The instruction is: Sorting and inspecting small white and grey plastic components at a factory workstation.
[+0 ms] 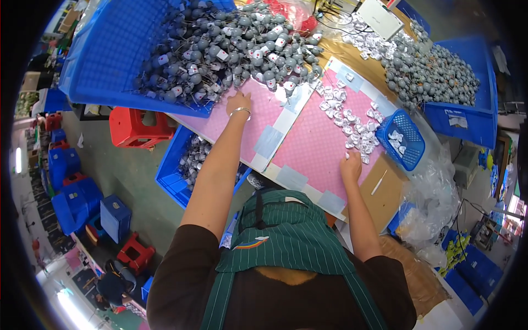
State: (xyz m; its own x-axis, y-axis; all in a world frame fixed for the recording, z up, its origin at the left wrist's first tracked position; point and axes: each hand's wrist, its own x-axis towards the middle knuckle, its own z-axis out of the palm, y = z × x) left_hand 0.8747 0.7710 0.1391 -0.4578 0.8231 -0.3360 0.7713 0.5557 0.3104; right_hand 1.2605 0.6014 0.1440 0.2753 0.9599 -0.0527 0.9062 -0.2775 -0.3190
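At the near edge of a heap of small grey round pieces with thin wires and white tags (236, 49), my left hand (238, 103) reaches out with its fingers apart. Its fingertips touch or nearly touch the lowest pieces, and I see nothing held in it. My right hand (351, 168) is closed at the near end of scattered small white folded pieces (357, 129). A small white piece (347, 155) shows at its fingertips. Both hands are over a pink gridded work mat (308, 146) with pale tape strips on it.
A large blue crate (104, 71) leans at the left, spilling grey pieces. Another blue crate (462, 118) stands far right. A small blue basket (404, 148) holds white pieces. A white pen (378, 182) lies on cardboard. Left of the table are a red stool (137, 127) and a lower blue crate (170, 170).
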